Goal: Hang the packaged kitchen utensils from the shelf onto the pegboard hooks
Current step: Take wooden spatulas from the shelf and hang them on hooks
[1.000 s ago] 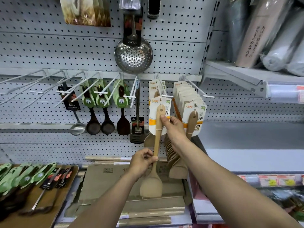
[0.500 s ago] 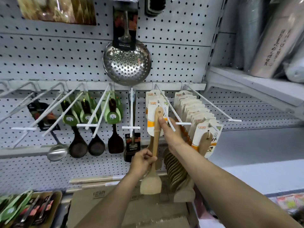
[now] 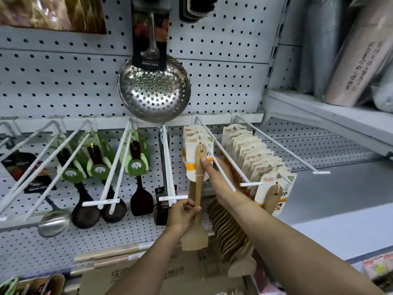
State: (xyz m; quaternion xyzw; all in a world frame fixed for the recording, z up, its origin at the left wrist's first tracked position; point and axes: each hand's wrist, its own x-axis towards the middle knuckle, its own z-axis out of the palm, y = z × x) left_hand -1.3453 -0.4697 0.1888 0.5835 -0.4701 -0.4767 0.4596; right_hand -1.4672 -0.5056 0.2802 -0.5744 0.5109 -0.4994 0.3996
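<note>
Wooden spatula (image 3: 199,188): hangs nearly upright in front of the pegboard (image 3: 63,86), long axis vertical, handle end up, flat blade down; its card (image 3: 192,158) sits threaded on the white hook (image 3: 217,160).
Left hand (image 3: 182,213): its grip is curled round the lower handle, just above the blade.
Right hand (image 3: 219,177): thumb and fingers pinch the spatula's upper handle against the card, with the hook's rod crossing over the knuckles.
Hook direction: the rod slopes out from the board toward the viewer and rightward, ending in a small crossbar.
Neighbours: to the right, a packed row of carded spatulas (image 3: 255,158) fills the next hook; to the left, a black carded utensil (image 3: 164,188) hangs just beside the left hand.
Open room: the far-right hook (image 3: 282,145) is bare, with plain board behind it.
Above: a steel skimmer (image 3: 154,88) hangs over the hook row.
</note>
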